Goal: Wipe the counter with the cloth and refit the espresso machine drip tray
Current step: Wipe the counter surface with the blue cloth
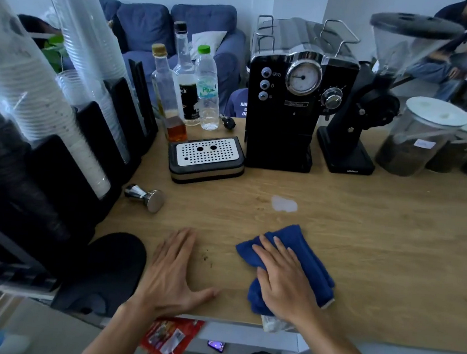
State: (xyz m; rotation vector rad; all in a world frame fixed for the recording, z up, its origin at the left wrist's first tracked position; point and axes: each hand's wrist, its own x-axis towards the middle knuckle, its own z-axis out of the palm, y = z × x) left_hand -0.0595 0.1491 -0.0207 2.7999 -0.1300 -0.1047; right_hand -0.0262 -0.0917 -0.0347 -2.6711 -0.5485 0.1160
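Observation:
A folded blue cloth (pixel 309 257) lies on the wooden counter (pixel 379 235) near its front edge. My right hand (pixel 282 280) presses flat on the cloth, fingers spread. Left of it, my left hand (pixel 172 271) rests flat on the bare wood, holding nothing. A small wet patch (pixel 283 203) shines on the counter just beyond the cloth, and dark crumbs (pixel 206 257) lie between my hands. The drip tray (pixel 206 156), black with a perforated white grate, sits on the counter to the left of the black espresso machine (pixel 295 102), apart from it.
A steel tamper (pixel 146 196) lies on its side left of centre. Three bottles (pixel 190 85) stand behind the tray. Stacked cups in black holders (pixel 59 118) fill the left. A grinder (pixel 360 115) and lidded jars (pixel 420 139) stand at the right. A black mat (pixel 113 265) sits by my left hand.

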